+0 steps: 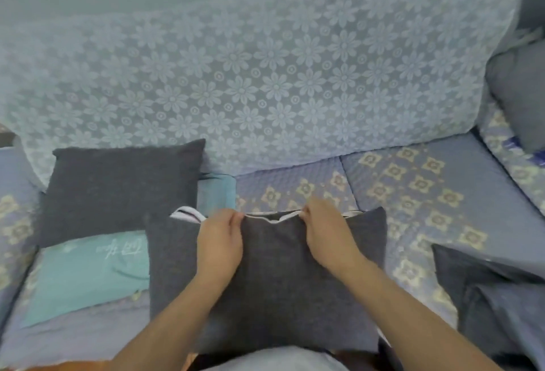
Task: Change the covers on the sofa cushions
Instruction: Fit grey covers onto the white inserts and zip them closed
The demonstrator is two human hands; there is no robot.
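Observation:
A dark grey cushion cover (274, 279) lies on the sofa seat in front of me, its open edge facing the backrest. A white striped inner cushion (188, 213) shows at that opening. My left hand (219, 241) pinches the cover's open edge left of centre. My right hand (326, 235) pinches the same edge right of centre. A second dark grey cushion (118, 187) rests to the left against the backrest. A teal cover (85, 273) lies flat below it.
The sofa backrest (265, 84) wears a pale lace flower throw. The seat (427, 193) has a blue patterned spread. Dark grey fabric (495, 297) is heaped at the lower right, and another dark cushion (525, 90) stands at the far right.

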